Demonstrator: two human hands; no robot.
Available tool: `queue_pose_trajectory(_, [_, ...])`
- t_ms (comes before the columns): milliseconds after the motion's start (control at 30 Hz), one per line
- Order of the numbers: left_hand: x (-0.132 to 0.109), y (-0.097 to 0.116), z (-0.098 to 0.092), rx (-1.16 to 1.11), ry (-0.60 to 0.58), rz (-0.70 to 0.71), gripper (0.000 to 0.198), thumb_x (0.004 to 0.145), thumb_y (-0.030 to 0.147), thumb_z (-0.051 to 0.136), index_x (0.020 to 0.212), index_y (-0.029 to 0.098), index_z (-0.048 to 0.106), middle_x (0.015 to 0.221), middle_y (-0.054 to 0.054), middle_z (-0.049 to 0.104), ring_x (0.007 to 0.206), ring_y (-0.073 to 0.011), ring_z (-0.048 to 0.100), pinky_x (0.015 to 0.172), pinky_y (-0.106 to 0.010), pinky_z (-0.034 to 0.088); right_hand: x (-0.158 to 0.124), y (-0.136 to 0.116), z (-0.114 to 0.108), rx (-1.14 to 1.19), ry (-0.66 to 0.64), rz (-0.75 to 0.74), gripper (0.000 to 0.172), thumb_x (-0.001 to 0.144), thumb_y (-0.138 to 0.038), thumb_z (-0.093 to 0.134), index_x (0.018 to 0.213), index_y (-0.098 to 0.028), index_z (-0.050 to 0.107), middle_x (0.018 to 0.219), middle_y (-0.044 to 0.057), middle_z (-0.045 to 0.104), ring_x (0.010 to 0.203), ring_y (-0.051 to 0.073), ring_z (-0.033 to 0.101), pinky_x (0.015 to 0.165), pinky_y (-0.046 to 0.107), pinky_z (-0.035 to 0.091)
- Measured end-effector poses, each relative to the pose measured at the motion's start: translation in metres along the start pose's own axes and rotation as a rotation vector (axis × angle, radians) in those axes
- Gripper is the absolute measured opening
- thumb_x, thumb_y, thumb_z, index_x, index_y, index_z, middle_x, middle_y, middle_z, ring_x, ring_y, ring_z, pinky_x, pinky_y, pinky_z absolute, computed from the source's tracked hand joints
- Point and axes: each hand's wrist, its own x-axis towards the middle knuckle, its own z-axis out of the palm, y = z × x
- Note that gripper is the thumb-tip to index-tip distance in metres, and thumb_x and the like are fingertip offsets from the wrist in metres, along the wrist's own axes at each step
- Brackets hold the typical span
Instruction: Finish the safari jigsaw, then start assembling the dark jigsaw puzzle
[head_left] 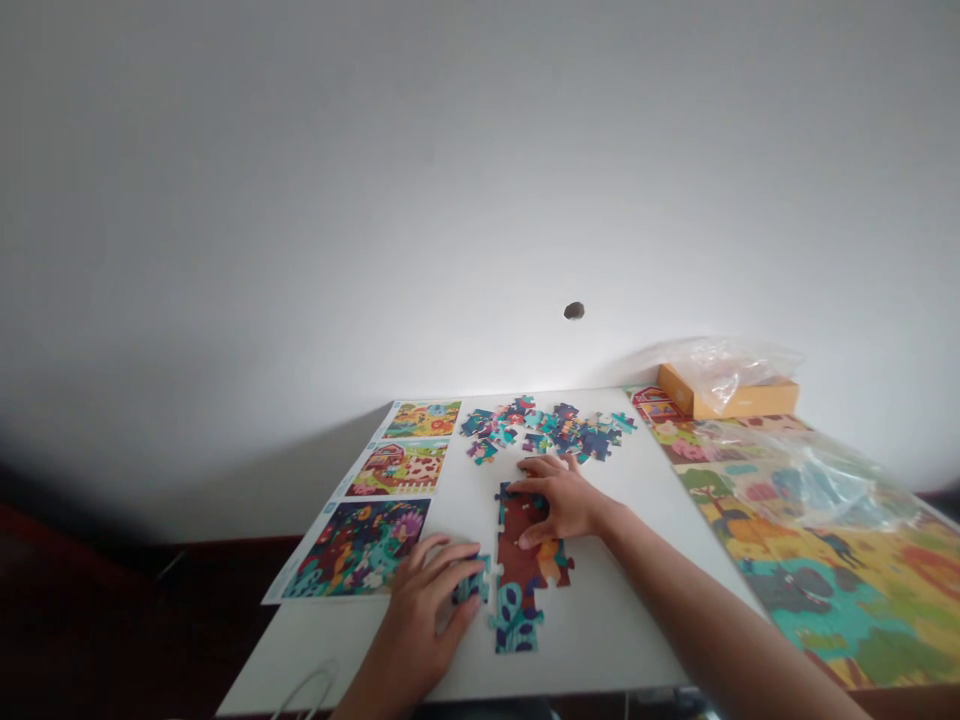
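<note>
My left hand (429, 605) is closed on a teal and dark-blue puzzle piece (472, 583), with the thumb and fingers at its edges on the white table. Just right of that piece, a narrow gap away, lies a joined puzzle section (516, 575), brown with orange and teal leaf shapes. My right hand (559, 497) rests over the upper part of this section, its fingers spread and the thumb touching the brown area. The fingers partly cover the section's top edge. Behind both hands, loose puzzle pieces (577, 435) are heaped in blue, teal and pink.
A printed reference sheet (330, 520) with three pictures lies at the left. On the right are a finished animal puzzle (840, 590), a crumpled clear plastic bag (832, 490) and a yellow box (746, 400). A wall (480, 250) with a small hole stands behind the table (622, 630).
</note>
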Motion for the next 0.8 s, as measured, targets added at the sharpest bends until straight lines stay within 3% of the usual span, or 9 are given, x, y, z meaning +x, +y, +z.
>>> queue_pose_trajectory(167, [-0.020, -0.003, -0.003, 0.024, -0.046, 0.030, 0.034, 0.087, 0.039, 0.066, 0.121, 0.035, 0.072, 0.133, -0.006, 0.067, 0.127, -0.0304, 0.056, 0.106, -0.049, 0.051, 0.000, 0.000, -0.002, 0.012, -0.022, 0.027, 0.078, 0.068, -0.071, 0.074, 0.138, -0.040, 0.058, 0.155, 0.006, 0.043, 0.141, 0.037, 0.034, 0.116, 0.063, 0.013])
queue_pose_trajectory(433, [-0.026, -0.010, 0.005, -0.045, -0.019, -0.053, 0.051, 0.079, 0.045, 0.074, 0.128, 0.032, 0.068, 0.125, -0.007, 0.070, 0.124, -0.0314, 0.057, 0.103, -0.047, 0.053, 0.002, 0.003, 0.002, 0.033, -0.018, 0.023, 0.080, 0.067, -0.071, 0.075, 0.139, -0.040, 0.058, 0.154, 0.008, 0.043, 0.141, 0.039, 0.033, 0.116, 0.069, 0.005])
queue_pose_trajectory(633, [-0.022, -0.001, -0.002, -0.055, -0.064, -0.014, 0.043, 0.078, 0.050, 0.074, 0.118, 0.033, 0.074, 0.121, -0.007, 0.071, 0.119, -0.0312, 0.058, 0.103, -0.048, 0.051, 0.002, 0.000, 0.000, 0.026, -0.017, 0.037, 0.078, 0.067, -0.068, 0.077, 0.138, -0.040, 0.059, 0.154, 0.007, 0.044, 0.141, 0.038, 0.033, 0.117, 0.067, 0.006])
queue_pose_trajectory(800, [-0.016, 0.009, -0.007, -0.050, -0.112, 0.048, 0.025, 0.082, 0.047, 0.072, 0.103, 0.035, 0.078, 0.121, -0.005, 0.071, 0.117, -0.0301, 0.059, 0.102, -0.047, 0.050, 0.003, 0.000, 0.000, 0.022, -0.024, 0.043, 0.078, 0.067, -0.068, 0.077, 0.138, -0.041, 0.058, 0.155, 0.007, 0.043, 0.141, 0.039, 0.033, 0.116, 0.068, 0.007])
